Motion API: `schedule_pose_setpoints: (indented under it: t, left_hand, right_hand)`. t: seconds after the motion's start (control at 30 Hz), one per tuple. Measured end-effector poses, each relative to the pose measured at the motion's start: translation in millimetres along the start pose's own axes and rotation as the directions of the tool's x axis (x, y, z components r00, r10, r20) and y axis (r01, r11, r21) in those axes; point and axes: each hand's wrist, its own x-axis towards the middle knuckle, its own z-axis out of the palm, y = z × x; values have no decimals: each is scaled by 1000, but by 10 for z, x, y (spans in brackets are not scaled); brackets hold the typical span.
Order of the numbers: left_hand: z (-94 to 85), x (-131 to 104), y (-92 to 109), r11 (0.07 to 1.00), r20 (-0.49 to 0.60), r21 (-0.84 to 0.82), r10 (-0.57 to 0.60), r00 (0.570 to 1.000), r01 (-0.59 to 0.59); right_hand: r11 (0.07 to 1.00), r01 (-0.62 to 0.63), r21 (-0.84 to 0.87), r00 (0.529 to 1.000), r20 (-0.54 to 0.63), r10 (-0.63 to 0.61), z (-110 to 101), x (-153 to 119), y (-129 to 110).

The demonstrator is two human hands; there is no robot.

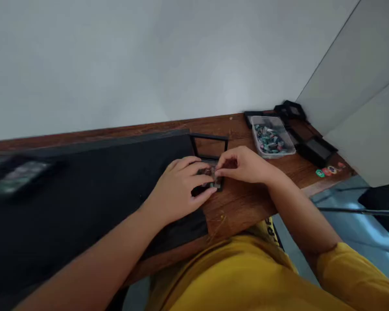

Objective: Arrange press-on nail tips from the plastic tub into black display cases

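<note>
My left hand lies with its fingers apart over the left side of a small dark tray filled with small mixed-coloured pieces, perhaps stone chips. Its thumb rests along the tray's near edge. From the right, my right hand reaches over the same tray with thumb and index finger pinched together at the pieces. What sits between those fingertips is too small and blurred to name. Just behind the tray is an open black rectangular frame. Both hands cover much of the tray.
A clear plastic tub of green and pink chips stands on the wooden table, right of my hands. Black boxes and round stickers lie beyond. A black mat covers the left, bearing a blurred dark-edged object.
</note>
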Motion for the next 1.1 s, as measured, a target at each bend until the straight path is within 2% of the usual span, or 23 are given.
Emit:
schedule_pose_setpoints:
  t: [0.23,0.47,0.77,1.1]
  left_hand:
    - [1,-17,-73,998,18,-59,-33,999,34]
    - [-29,-26,-177,994,21,-96,-52,998,53]
    - [-44,-21,-204,991,70,-116,-55,996,63]
    - [-93,-3,-260,988,52,-145,-52,997,59]
  right_hand:
    - [999,-21,25,999,31,20,-8,-8,36]
    - [998,-30,-57,998,45,32,6,9,39]
    - [990,-54,127,998,49,48,77,12,45]
    - [1000,3,-5,996,94,-2,72,25,61]
